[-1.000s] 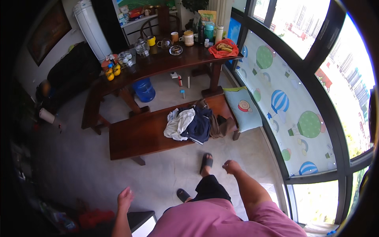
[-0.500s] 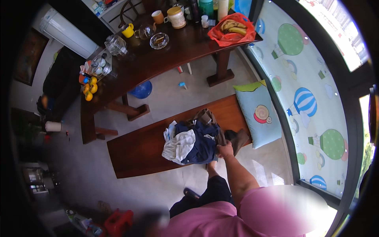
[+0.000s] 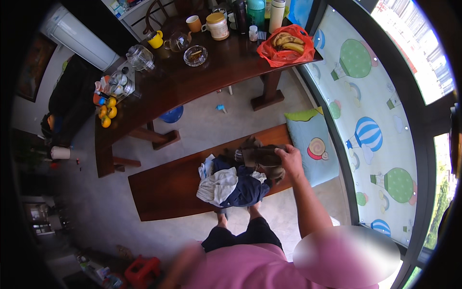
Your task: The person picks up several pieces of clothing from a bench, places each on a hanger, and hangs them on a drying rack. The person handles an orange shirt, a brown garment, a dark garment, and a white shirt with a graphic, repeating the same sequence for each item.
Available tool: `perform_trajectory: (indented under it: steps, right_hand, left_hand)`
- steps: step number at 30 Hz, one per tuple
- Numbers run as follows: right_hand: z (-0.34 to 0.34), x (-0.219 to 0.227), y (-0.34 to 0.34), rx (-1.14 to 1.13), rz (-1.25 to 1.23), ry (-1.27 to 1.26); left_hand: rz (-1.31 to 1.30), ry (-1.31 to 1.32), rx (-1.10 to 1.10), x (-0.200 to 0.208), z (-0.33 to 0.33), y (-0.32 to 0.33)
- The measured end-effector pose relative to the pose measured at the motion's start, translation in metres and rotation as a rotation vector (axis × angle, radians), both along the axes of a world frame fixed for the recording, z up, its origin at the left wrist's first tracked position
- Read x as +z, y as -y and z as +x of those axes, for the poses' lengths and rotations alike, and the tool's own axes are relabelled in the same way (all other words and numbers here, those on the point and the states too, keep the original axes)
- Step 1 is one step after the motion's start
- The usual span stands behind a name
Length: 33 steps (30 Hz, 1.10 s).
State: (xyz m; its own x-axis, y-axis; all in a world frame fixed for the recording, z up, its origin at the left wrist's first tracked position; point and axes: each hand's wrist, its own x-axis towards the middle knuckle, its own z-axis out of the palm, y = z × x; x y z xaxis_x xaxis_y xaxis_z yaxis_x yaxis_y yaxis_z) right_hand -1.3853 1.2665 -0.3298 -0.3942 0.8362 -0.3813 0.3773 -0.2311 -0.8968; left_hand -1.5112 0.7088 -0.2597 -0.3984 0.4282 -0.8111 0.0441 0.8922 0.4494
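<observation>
My right hand (image 3: 290, 161) is closed on the edge of a brown garment (image 3: 262, 156), lifted over the right part of a clothes pile. Beneath and beside it lie a navy garment (image 3: 244, 194) and a white garment with a gathered edge (image 3: 216, 187), bunched together on a wooden bench (image 3: 161, 188). A light blue and white piece (image 3: 206, 167) pokes out at the pile's left. Down by the lower edge, away from the clothes, my left hand (image 3: 185, 262) is smeared by motion, so its fingers cannot be made out.
A pale blue cushion (image 3: 315, 154) rests on the bench's right end. Beyond stands a dark wooden table (image 3: 168, 82) with bananas in a red bag (image 3: 288, 44), a glass ashtray (image 3: 195, 56), a teapot (image 3: 178, 42) and orange fruit (image 3: 108, 111). Windows line the right side.
My right hand has moved up and slightly right, raising the brown garment off the pile's right side. A blurred left hand now shows at the lower edge. The view has shifted a little.
</observation>
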Motion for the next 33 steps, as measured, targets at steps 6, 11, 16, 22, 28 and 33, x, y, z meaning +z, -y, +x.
perform_trajectory:
  steps: [6,11,16,22,28,33]
  right_hand:
    - [-0.011,0.144,0.036,0.14,0.179,0.017]
    - [-0.011,0.251,0.06,0.117,0.412,-0.025]
    - [0.008,0.366,0.09,-0.016,0.595,-0.256]
    - [0.06,0.502,0.227,-0.43,1.01,-0.523]
    - [0.145,0.47,0.335,-0.992,1.297,-0.308]
    - [0.245,0.417,0.432,-0.471,0.448,0.055]
  left_hand:
    - [-0.011,-0.114,-0.449,-0.022,-0.06,0.002]
    - [0.129,-0.237,-0.329,-0.035,-0.139,-0.033]
    - [0.299,-0.343,-0.345,-0.023,-0.165,-0.052]
    - [0.479,0.477,-0.093,0.018,-0.115,-0.096]
    - [0.918,1.374,-0.076,0.123,-0.015,-0.183]
    - [0.599,1.977,0.161,0.118,0.038,-0.242]
